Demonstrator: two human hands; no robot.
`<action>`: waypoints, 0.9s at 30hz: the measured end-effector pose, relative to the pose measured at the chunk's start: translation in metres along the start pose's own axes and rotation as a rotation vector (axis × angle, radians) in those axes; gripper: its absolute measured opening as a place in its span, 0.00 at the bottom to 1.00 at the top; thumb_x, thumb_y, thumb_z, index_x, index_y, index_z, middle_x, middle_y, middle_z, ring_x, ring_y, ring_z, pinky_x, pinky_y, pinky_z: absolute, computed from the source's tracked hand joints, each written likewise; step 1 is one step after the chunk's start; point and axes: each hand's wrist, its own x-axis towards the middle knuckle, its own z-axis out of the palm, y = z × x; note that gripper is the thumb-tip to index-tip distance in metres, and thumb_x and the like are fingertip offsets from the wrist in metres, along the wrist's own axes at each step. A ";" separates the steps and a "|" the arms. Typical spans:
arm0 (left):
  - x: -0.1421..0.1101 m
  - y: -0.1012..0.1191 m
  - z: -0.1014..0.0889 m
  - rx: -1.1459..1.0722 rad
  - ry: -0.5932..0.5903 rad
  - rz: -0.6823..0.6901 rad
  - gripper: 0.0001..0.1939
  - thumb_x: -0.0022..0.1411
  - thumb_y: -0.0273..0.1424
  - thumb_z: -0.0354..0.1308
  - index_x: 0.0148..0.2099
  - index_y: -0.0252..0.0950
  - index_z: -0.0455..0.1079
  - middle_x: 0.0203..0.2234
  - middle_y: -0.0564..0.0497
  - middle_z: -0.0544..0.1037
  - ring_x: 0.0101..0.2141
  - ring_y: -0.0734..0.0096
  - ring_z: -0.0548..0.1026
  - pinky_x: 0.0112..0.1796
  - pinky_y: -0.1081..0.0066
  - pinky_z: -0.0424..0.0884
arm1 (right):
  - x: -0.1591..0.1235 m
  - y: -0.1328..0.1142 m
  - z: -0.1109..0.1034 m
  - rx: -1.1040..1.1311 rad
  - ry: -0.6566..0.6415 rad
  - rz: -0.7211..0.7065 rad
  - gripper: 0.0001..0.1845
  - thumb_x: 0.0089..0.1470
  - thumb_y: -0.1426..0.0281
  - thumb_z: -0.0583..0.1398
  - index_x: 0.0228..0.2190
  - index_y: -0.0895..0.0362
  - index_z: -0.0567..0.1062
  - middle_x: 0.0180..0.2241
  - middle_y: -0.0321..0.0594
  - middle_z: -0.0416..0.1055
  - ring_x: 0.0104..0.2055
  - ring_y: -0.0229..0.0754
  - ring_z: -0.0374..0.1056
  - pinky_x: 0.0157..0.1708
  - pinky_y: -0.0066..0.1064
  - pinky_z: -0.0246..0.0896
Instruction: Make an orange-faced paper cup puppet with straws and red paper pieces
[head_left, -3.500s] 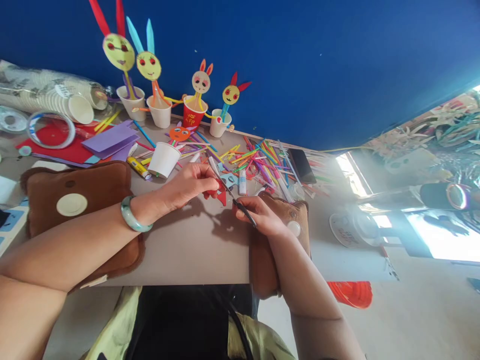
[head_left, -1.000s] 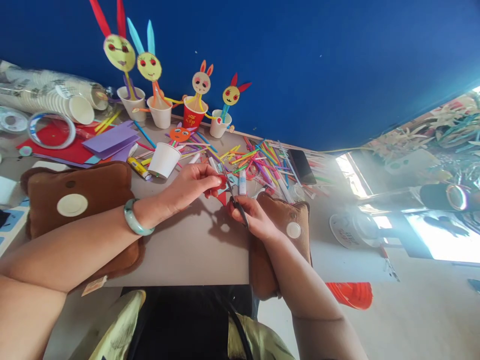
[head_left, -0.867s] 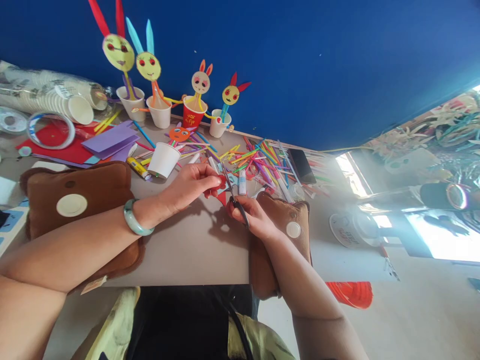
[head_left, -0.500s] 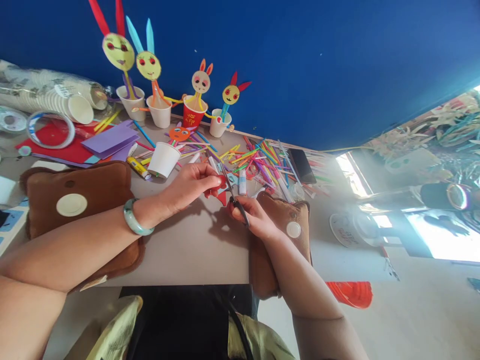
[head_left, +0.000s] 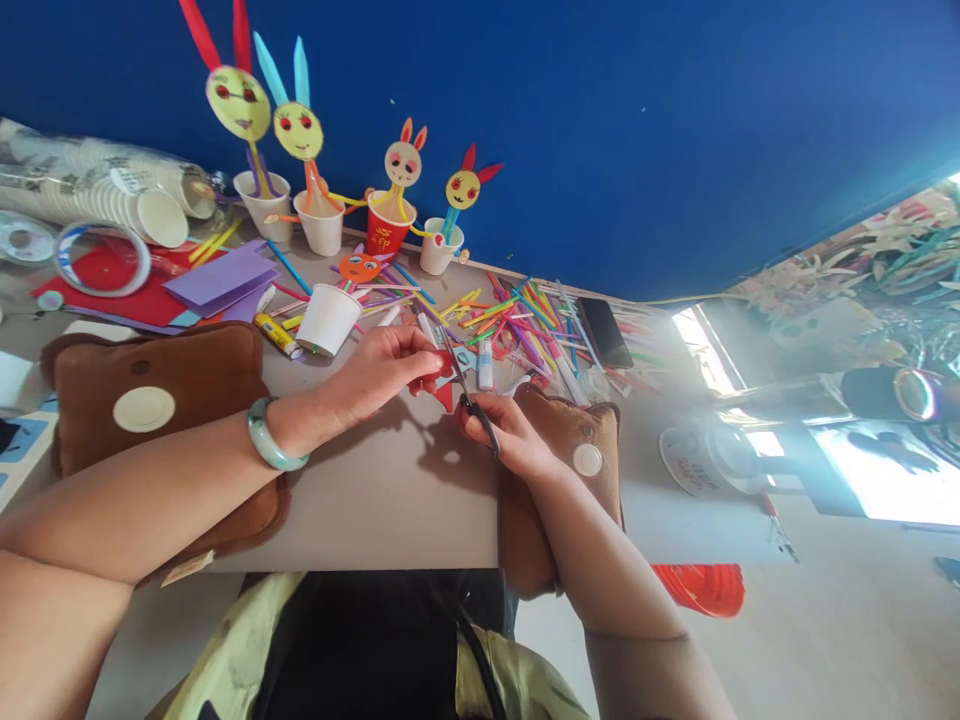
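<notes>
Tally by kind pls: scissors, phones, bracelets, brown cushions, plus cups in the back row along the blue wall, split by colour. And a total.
Scissors: 1
Phone: 1
Bracelet: 1
Brown cushions: 2
Back-row white cups: 3
Back-row red cup: 1
Total: 9

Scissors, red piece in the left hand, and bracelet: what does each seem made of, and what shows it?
Scissors: likely metal blades, thin, grey; smooth black handles, probably plastic. Red piece: perhaps paper or card, matt, evenly coloured, though mostly hidden. Bracelet: glossy, mottled pale green, perhaps polished stone or glass.
</notes>
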 end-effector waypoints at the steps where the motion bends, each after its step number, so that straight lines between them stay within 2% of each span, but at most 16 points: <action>1: 0.000 0.000 0.000 -0.001 0.000 -0.001 0.07 0.54 0.32 0.62 0.29 0.35 0.69 0.20 0.54 0.75 0.24 0.75 0.71 0.28 0.72 0.67 | 0.000 0.000 0.000 0.000 0.000 0.001 0.32 0.44 0.41 0.66 0.20 0.57 0.67 0.21 0.32 0.59 0.24 0.33 0.49 0.24 0.28 0.43; 27: 0.000 0.001 0.000 -0.004 -0.007 -0.006 0.07 0.54 0.32 0.62 0.28 0.35 0.69 0.21 0.54 0.75 0.24 0.75 0.71 0.28 0.72 0.68 | 0.000 -0.001 -0.001 -0.014 0.013 0.013 0.33 0.43 0.40 0.66 0.20 0.57 0.66 0.20 0.30 0.58 0.23 0.32 0.48 0.24 0.28 0.42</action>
